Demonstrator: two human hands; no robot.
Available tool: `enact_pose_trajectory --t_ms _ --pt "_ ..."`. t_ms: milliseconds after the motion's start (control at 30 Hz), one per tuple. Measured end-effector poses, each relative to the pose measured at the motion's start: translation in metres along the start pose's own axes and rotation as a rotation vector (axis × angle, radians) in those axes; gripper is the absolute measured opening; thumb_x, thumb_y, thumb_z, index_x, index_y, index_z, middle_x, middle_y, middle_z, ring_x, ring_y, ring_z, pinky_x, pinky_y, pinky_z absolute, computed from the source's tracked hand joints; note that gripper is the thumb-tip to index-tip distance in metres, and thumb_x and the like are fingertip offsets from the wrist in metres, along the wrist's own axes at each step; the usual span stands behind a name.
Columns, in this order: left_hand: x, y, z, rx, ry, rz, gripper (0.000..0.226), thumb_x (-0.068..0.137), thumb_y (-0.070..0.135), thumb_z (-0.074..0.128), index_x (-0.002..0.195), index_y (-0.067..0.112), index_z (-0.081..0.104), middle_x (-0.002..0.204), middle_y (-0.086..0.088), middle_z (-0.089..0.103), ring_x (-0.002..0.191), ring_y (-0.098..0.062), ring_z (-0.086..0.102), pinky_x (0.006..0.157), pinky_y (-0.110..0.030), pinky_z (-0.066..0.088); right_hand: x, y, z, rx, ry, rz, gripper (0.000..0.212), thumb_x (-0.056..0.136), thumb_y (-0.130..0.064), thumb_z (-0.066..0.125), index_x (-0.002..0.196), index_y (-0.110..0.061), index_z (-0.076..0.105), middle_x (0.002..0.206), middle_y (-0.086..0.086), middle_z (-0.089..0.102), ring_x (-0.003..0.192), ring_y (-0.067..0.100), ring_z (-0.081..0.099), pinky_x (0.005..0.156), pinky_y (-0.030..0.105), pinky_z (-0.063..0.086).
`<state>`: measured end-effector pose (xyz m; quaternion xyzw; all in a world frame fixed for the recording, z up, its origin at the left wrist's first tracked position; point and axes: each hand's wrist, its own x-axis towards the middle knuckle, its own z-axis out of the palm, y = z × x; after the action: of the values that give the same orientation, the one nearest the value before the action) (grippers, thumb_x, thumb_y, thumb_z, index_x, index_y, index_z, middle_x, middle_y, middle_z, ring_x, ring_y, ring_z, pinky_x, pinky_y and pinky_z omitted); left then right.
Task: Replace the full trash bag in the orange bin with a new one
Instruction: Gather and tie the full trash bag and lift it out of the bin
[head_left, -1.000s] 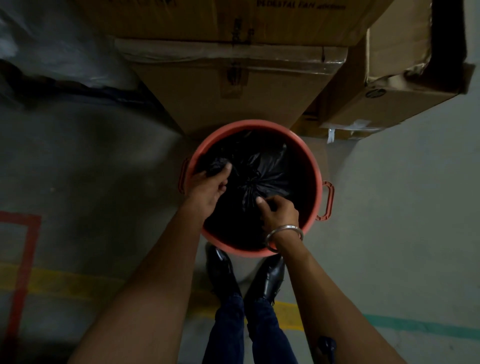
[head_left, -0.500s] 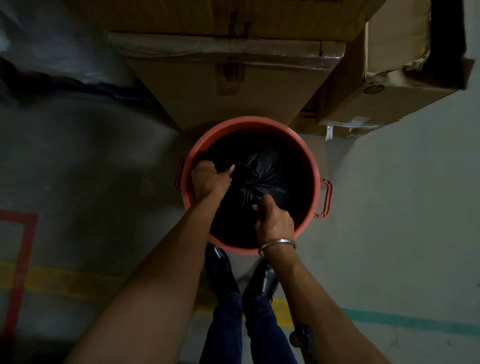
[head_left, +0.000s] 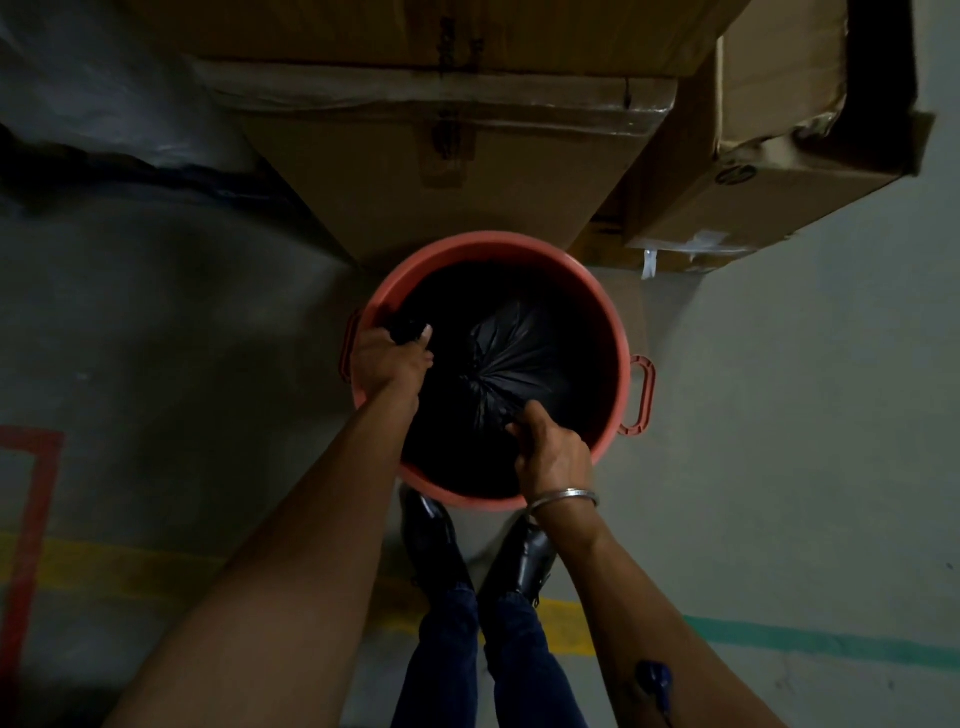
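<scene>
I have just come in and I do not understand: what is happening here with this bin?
A person is standing over a round orange plastic bin on the floor, beside stacked cardboard boxes. Inside the bin sits a full black plastic trash bag, gathered at its top. The left hand grips bag plastic at the rim, and the right hand pinches the gathered neck. The bag is not yet lifted out.

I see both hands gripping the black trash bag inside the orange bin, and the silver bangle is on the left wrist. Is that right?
Not quite. The head view shows the silver bangle on the right wrist, not the left. The rest holds: the left hand and the right hand both grip the black trash bag inside the orange bin.
</scene>
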<state>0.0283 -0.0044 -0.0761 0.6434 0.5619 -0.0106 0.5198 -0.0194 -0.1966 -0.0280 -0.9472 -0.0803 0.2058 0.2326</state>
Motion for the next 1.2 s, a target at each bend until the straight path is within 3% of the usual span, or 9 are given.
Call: enact_pose_trajectory --t_ms 133,333,433,500,600,667,733,833,1200 --pt "-0.001 0.005 -0.003 0.113 -0.159 0.032 0.036 0.085 0.031 0.074 0.104 0.001 0.067 0.102 -0.02 0.072 0.091 -0.033 0.071 0.085 -0.047 0.059 0.01 0.002 -0.003 -0.022 -0.012 0.093 0.008 0.09 -0.013 0.051 0.096 -0.007 0.051 0.079 0.017 0.067 0.074 0.041 0.063 0.057 0.039 0.044" --pt "-0.049 0.029 -0.007 0.37 -0.222 0.425 0.021 0.079 0.037 0.073 0.089 0.019 0.075 0.087 0.001 0.076 0.084 -0.017 0.072 0.069 -0.021 0.047 0.017 -0.012 0.001 0.293 -0.01 0.183 0.039 0.087 -0.025 0.063 0.114 -0.005 0.044 0.103 0.018 0.065 0.095 0.037 0.062 0.07 0.029 0.044" --pt "-0.07 0.03 -0.005 0.457 -0.247 0.605 0.027 0.076 0.045 0.067 0.085 0.021 0.074 0.083 0.004 0.076 0.084 -0.015 0.071 0.069 -0.025 0.052 0.027 -0.019 0.007 0.283 -0.115 0.207 0.084 0.074 -0.046 0.073 0.139 -0.012 0.033 0.122 0.014 0.063 0.11 0.032 0.06 0.083 0.033 0.05" --pt "-0.081 0.022 -0.005 0.459 -0.327 0.64 0.04 0.078 0.061 0.058 0.073 0.024 0.071 0.072 0.006 0.073 0.072 -0.01 0.07 0.067 -0.032 0.056 0.033 -0.02 0.013 0.21 -0.1 0.254 0.071 0.075 -0.047 0.066 0.134 -0.016 0.044 0.114 0.012 0.067 0.102 0.033 0.064 0.074 0.033 0.049" --pt "-0.085 0.009 -0.011 0.2 -0.389 0.452 0.052 0.086 0.065 0.04 0.062 0.032 0.072 0.069 0.008 0.074 0.068 -0.009 0.07 0.068 -0.034 0.056 0.046 -0.025 0.014 0.304 -0.036 0.441 0.033 0.08 -0.031 0.063 0.108 -0.013 0.067 0.105 0.014 0.07 0.1 0.034 0.065 0.075 0.031 0.047" --pt "-0.078 -0.002 -0.014 0.039 -0.177 0.28 0.047 0.088 0.049 0.041 0.067 0.022 0.073 0.075 -0.001 0.075 0.075 -0.02 0.071 0.072 -0.038 0.056 0.056 -0.028 0.011 0.335 0.002 0.418 0.025 0.083 -0.021 0.061 0.101 -0.005 0.069 0.102 0.02 0.07 0.098 0.038 0.064 0.078 0.035 0.048" --pt "-0.068 -0.017 -0.022 0.17 0.065 0.273 0.027 0.082 0.033 0.054 0.096 0.015 0.07 0.104 -0.012 0.07 0.099 -0.032 0.064 0.09 -0.042 0.051 0.062 -0.034 0.009 0.226 0.026 0.31 0.029 0.087 -0.023 0.057 0.107 -0.004 0.065 0.109 0.021 0.063 0.1 0.039 0.06 0.082 0.039 0.048" --pt "-0.058 -0.037 -0.03 0.492 0.256 0.064 0.07 0.075 0.029 0.073 0.135 0.003 0.046 0.137 -0.023 0.045 0.123 -0.043 0.044 0.1 -0.049 0.04 0.064 -0.041 0.01 0.037 0.031 0.288 0.031 0.09 -0.025 0.05 0.114 -0.005 0.05 0.119 0.019 0.05 0.103 0.043 0.054 0.079 0.046 0.046" --pt "-0.005 -0.06 -0.047 0.415 0.087 -0.18 0.033 0.092 0.016 0.051 0.119 0.001 0.062 0.122 -0.025 0.063 0.113 -0.039 0.06 0.092 -0.041 0.047 0.071 -0.047 0.016 0.134 0.021 0.217 0.04 0.082 0.003 0.049 0.12 0.0 0.041 0.113 0.024 0.059 0.104 0.041 0.058 0.085 0.04 0.045"
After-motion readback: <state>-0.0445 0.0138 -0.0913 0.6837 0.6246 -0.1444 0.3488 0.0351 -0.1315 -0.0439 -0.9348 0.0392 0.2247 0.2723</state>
